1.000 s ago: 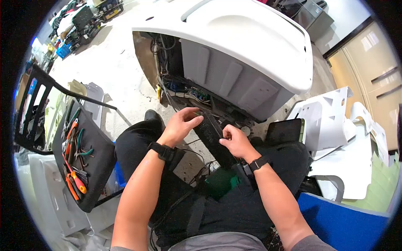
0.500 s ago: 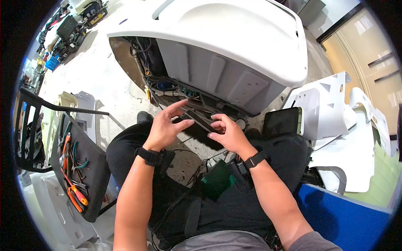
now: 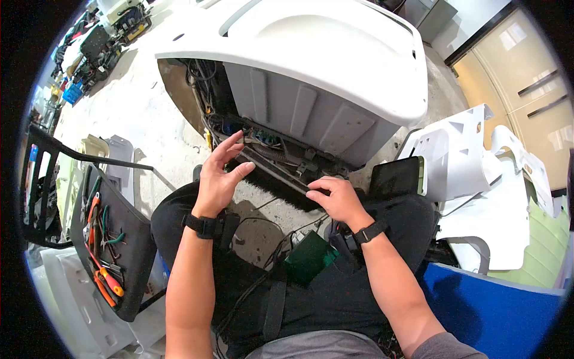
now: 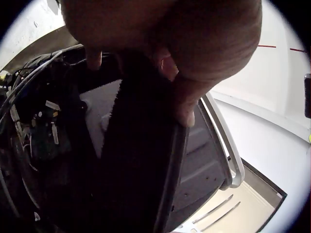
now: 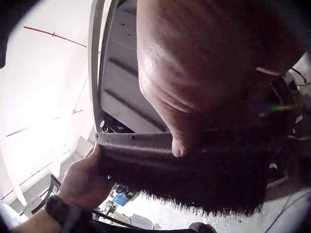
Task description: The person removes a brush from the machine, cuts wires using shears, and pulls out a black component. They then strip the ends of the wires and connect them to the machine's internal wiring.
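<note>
Head view, one bristled strip (image 3: 272,182): I log it between both hands, long axis slanting down from left hand (image 3: 216,184), thumb and fingers spread about its upper end, to right hand (image 3: 342,200), pinching its edge, beside the white-shelled machine (image 3: 335,57).

To your left, the black chair seat (image 3: 136,242) holds a red-and-yellow screwdriver (image 3: 111,282), green-handled pliers (image 3: 115,239) and orange-handled tools (image 3: 103,291).
</note>
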Available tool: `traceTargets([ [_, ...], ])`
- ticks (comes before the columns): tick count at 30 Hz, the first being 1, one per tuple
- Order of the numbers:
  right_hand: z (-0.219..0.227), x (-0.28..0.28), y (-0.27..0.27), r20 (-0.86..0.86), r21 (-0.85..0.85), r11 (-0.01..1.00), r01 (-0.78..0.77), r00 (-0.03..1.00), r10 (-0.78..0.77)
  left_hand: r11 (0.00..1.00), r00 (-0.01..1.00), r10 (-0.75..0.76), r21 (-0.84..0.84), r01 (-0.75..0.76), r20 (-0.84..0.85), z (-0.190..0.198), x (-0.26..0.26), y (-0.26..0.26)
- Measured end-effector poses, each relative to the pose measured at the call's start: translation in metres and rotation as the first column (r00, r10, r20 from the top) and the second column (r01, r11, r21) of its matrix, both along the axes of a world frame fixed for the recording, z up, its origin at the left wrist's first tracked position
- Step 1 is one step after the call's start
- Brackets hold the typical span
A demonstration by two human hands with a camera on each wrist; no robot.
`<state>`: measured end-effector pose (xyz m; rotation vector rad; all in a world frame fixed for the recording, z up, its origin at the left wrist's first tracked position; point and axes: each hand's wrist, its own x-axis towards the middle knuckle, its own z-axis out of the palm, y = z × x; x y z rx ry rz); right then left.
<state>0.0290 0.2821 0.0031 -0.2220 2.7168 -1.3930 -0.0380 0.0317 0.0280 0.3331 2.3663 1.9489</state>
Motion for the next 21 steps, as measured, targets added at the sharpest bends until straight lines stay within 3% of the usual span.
traceTargets([
  [4, 0.009, 0.003, 0.001, 0.038, -0.03, 0.998, 0.055, 0.998, -0.054, 0.999, 1.0, -0.002, -0.049, 0.002, -0.013, -0.005, 0.0, -0.002],
  [6, 0.008, 0.004, 0.001, -0.034, -0.02, 0.992, 0.122, 0.992, -0.122, 0.967, 0.953, 0.143, -0.166, -0.192, -0.269, -0.008, 0.002, 0.001],
  [7, 0.008, 0.005, 0.0, -0.04, -0.021, 0.992, 0.123, 0.992, -0.124, 0.968, 0.951, 0.141, -0.165, -0.191, -0.274, -0.006, 0.003, 0.001],
  [9, 0.008, 0.006, -0.005, -0.365, 0.123, 0.963, 0.24, 0.913, -0.181, 0.9, 0.945, 0.273, -0.298, -0.317, -0.179, -0.002, 0.005, 0.001],
  [10, 0.005, 0.005, -0.005, -0.534, 0.193, 0.945, 0.266, 0.836, -0.126, 0.922, 0.945, 0.275, -0.231, -0.311, -0.177, -0.006, 0.002, 0.0],
  [11, 0.005, 0.004, -0.005, -0.539, 0.192, 0.941, 0.278, 0.831, -0.135, 0.909, 0.948, 0.279, -0.276, -0.312, -0.153, -0.004, 0.002, -0.002],
  [13, 0.005, 0.003, -0.007, -0.654, 0.337, 0.893, 0.298, 0.757, -0.006, 0.949, 0.97, 0.236, -0.229, -0.218, 0.052, -0.016, -0.002, -0.007],
  [14, 0.004, 0.002, -0.008, -0.678, 0.357, 0.886, 0.295, 0.734, 0.029, 0.95, 0.973, 0.227, -0.232, -0.211, 0.045, -0.019, -0.002, -0.005],
  [19, 0.005, 0.002, -0.013, -0.734, 0.33, 0.903, 0.275, 0.677, 0.062, 0.919, 0.947, 0.155, -0.393, -0.033, 0.282, -0.009, 0.001, 0.006],
  [21, 0.009, 0.004, -0.013, -0.731, 0.321, 0.912, 0.254, 0.679, 0.068, 0.947, 0.949, 0.147, -0.318, -0.053, 0.28, -0.031, -0.004, 0.002],
])
